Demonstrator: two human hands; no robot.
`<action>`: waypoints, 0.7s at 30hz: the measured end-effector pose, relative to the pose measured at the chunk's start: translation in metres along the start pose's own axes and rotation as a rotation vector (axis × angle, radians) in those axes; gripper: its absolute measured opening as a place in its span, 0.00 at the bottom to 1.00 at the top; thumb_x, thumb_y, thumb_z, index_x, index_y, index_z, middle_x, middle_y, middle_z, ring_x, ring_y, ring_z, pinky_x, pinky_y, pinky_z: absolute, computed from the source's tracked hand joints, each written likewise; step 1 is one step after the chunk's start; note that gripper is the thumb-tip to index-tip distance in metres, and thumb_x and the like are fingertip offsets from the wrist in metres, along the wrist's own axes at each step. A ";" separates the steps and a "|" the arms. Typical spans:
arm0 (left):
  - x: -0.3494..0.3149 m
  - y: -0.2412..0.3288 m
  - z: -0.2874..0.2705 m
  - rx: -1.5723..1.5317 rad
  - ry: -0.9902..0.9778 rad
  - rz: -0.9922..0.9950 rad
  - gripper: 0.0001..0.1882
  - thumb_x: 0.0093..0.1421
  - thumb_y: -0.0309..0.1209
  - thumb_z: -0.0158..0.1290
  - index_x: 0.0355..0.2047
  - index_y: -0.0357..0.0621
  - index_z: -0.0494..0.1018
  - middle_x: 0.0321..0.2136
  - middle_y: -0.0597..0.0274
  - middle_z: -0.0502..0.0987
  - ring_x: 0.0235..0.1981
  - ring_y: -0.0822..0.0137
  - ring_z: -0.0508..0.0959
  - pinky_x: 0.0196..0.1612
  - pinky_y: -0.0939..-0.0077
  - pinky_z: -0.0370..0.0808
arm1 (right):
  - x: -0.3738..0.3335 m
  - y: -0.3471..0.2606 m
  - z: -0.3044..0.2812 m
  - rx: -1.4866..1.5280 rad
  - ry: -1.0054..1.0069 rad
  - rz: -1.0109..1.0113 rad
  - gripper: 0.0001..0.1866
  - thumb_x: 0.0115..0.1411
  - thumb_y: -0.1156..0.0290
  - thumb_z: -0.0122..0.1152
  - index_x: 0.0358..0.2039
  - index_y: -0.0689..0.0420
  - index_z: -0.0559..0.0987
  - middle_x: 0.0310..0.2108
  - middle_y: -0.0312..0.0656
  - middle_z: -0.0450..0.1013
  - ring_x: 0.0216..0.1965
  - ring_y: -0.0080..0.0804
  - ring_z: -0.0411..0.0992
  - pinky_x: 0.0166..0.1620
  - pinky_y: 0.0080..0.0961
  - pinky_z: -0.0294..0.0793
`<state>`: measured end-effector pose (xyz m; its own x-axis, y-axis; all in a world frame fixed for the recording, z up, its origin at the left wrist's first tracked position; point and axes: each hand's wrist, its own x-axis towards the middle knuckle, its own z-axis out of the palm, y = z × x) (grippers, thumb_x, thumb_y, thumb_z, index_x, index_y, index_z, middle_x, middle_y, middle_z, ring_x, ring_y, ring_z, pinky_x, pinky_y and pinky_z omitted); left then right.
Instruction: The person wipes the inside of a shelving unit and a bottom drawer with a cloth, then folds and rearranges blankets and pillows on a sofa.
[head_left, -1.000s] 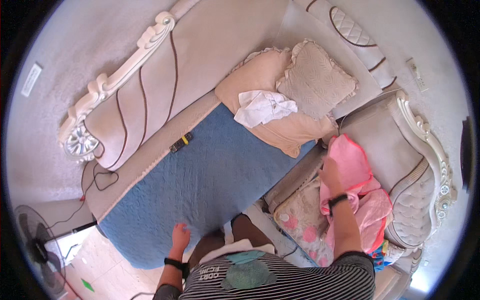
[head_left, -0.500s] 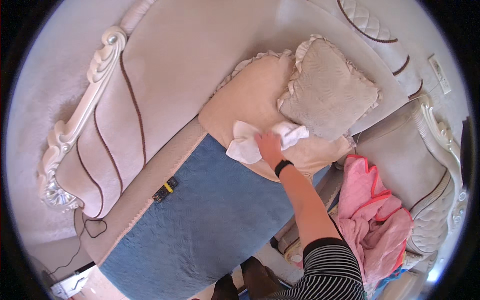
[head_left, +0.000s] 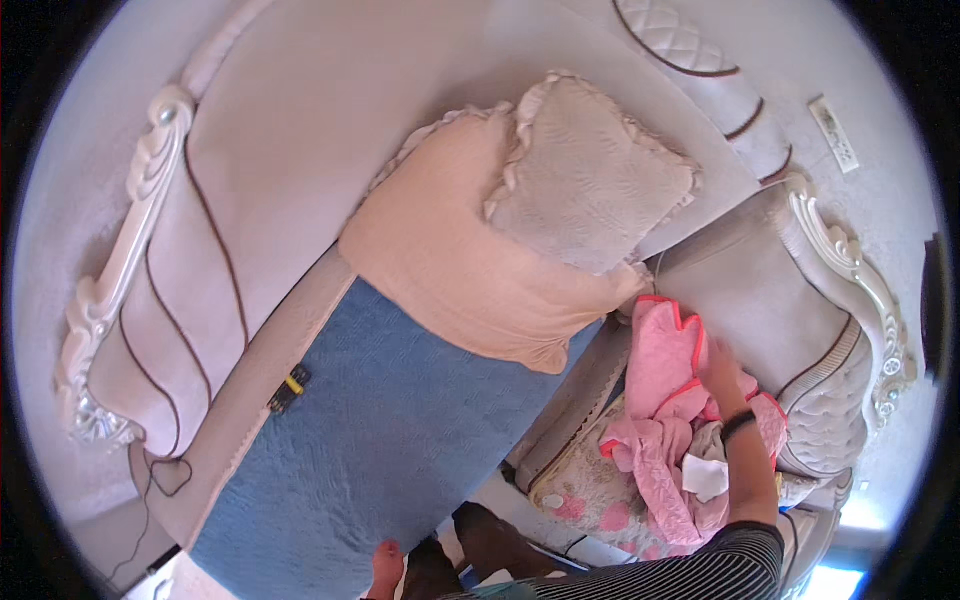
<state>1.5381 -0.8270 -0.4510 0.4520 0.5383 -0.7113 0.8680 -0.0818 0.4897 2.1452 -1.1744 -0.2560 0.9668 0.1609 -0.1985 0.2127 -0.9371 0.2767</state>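
My right hand (head_left: 722, 372) is over the upper part of a crumpled pink blanket (head_left: 665, 345) with bright red edging. Motion blurs its fingers, so their grip is unclear. Below my right wrist, a small white cloth (head_left: 706, 478) lies on the folds of the blanket pile. Close to the lower edge, my left hand (head_left: 388, 562) hangs by the blue sofa cover (head_left: 400, 400); only a small part of it shows. A large peach pillow (head_left: 450, 235) rests on the sofa with a beige ruffled cushion (head_left: 600, 170) leaning on it.
A black-and-yellow bundle (head_left: 290, 388) lies at the seat's left edge. Carved cream trim (head_left: 150, 180) borders the sofa back. To the right, an armchair (head_left: 750, 270) holds the blanket above a patterned cover (head_left: 575, 500). My legs stand at the bottom.
My right hand has left the peach pillow and moved right to the pink blanket. The white cloth has gone from the pillow; white cloth now shows on the pile. My left hand has appeared below.
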 end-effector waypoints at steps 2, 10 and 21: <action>0.007 0.014 0.000 0.049 -0.037 0.028 0.11 0.50 0.32 0.47 0.29 0.38 0.72 0.26 0.48 0.74 0.30 0.53 0.75 0.33 0.65 0.71 | 0.069 -0.049 -0.024 0.168 0.258 -0.140 0.31 0.44 0.64 0.60 0.49 0.60 0.63 0.50 0.51 0.60 0.53 0.47 0.56 0.55 0.36 0.57; -0.009 -0.038 -0.027 0.147 0.030 0.009 0.15 0.52 0.36 0.44 0.33 0.36 0.71 0.30 0.42 0.73 0.34 0.47 0.73 0.36 0.59 0.68 | 0.245 -0.186 -0.109 0.407 0.473 -0.157 0.44 0.42 0.60 0.65 0.57 0.53 0.53 0.57 0.44 0.53 0.57 0.41 0.53 0.52 0.43 0.59; -0.010 -0.044 0.007 -0.079 -0.082 0.029 0.10 0.55 0.34 0.41 0.22 0.43 0.68 0.14 0.60 0.68 0.14 0.69 0.64 0.18 0.71 0.62 | 0.147 -0.195 -0.004 0.327 0.540 -0.286 0.07 0.48 0.68 0.50 0.27 0.56 0.69 0.20 0.47 0.70 0.22 0.47 0.70 0.27 0.43 0.69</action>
<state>1.4966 -0.8349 -0.4687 0.4948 0.4662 -0.7334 0.8370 -0.0287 0.5465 2.2465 -0.9672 -0.3355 0.8321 0.4676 0.2982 0.4980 -0.8666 -0.0309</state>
